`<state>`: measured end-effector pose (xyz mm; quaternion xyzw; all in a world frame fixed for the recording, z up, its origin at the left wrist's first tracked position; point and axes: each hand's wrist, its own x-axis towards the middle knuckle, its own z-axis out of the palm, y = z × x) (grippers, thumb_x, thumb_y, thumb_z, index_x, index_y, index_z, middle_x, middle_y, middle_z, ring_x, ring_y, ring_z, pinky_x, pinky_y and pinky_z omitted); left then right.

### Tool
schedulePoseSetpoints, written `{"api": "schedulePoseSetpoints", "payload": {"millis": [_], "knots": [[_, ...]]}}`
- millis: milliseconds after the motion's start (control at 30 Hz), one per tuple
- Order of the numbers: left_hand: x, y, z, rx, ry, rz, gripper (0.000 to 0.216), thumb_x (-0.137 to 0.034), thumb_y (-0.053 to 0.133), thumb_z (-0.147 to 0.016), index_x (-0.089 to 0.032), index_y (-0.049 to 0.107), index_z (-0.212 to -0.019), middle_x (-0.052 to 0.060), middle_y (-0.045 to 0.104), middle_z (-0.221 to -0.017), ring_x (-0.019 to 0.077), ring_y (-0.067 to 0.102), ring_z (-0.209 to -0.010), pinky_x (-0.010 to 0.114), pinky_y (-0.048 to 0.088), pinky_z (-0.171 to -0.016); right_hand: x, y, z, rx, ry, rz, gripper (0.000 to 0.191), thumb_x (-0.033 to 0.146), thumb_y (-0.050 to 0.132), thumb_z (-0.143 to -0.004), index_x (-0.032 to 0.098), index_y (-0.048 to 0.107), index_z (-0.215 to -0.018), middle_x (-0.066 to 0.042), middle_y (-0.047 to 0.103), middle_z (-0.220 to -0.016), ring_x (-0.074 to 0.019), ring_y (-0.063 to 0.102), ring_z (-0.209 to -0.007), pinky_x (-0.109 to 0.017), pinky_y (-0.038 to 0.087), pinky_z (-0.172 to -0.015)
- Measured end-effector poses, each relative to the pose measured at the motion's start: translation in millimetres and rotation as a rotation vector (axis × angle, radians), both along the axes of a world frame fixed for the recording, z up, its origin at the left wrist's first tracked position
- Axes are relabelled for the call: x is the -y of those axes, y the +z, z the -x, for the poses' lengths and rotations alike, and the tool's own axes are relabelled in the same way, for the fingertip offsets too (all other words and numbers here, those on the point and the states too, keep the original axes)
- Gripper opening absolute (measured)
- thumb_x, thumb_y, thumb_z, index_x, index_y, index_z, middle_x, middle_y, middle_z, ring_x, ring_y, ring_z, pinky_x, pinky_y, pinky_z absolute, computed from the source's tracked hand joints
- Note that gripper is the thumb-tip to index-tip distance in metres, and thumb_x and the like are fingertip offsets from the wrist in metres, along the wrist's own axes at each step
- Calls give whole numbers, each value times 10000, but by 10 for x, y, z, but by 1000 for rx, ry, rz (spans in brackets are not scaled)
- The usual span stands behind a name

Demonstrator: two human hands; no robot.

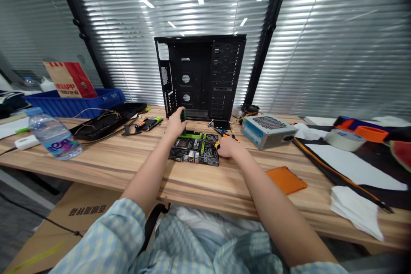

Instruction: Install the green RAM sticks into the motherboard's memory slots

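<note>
A motherboard (192, 156) with green slots lies flat on the wooden table in front of me. My left hand (176, 123) is closed on a narrow green memory module (183, 114), held upright above the board's far left edge. At the board's right side, my right hand (225, 146) grips a yellow-and-black screwdriver (217, 145). Its thin shaft points left over the board; whether the tip touches anything is too small to tell. Just beyond that hand lie orange-and-black pliers (224, 132). Behind the board stands an open black computer case (197, 77).
To the right are a power supply (268, 130), an orange flat drive (286, 180) and a roll of tape (345, 139). On the left stand a water bottle (54, 135), a black panel with wires (105, 122) and a blue bin (77, 103). Blinds hang behind the table.
</note>
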<state>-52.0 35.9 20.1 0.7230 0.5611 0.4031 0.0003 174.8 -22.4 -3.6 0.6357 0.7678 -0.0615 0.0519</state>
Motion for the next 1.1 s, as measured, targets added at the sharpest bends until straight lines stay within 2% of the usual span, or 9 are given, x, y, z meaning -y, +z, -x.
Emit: {"api": "schedulePoseSetpoints", "payload": {"millis": [400,633,867,1100], "knots": [[-80,-37,103,108,55,31,558,-213,649,-732,-225,508,-1271,66,649,-1057,259,611,-1004,393,476,-926,60,56,4,-17,-1,-12,430,216,567,-768,70,637,-1167,-216,661,-1144,-307,639,-1061,-355,524,-834],[-143,-77,205,203,103,59,529,-245,643,-716,-235,517,-1230,31,641,-932,233,621,-881,370,495,-852,57,56,3,-3,-6,0,420,222,563,-778,83,637,-1168,-210,661,-1146,-308,635,-1069,-349,521,-832],[-134,-87,247,228,184,65,506,-253,642,-717,-227,498,-1202,46,636,-912,239,622,-866,381,490,-839,38,42,9,30,16,-8,419,221,556,-781,83,638,-1168,-210,657,-1160,-293,638,-1062,-331,512,-838],[-128,-95,267,248,217,52,517,-256,636,-729,-217,468,-1216,85,652,-984,279,621,-961,405,473,-875,17,6,3,25,22,-17,425,239,564,-771,91,645,-1161,-204,665,-1147,-290,645,-1046,-325,518,-823]]}}
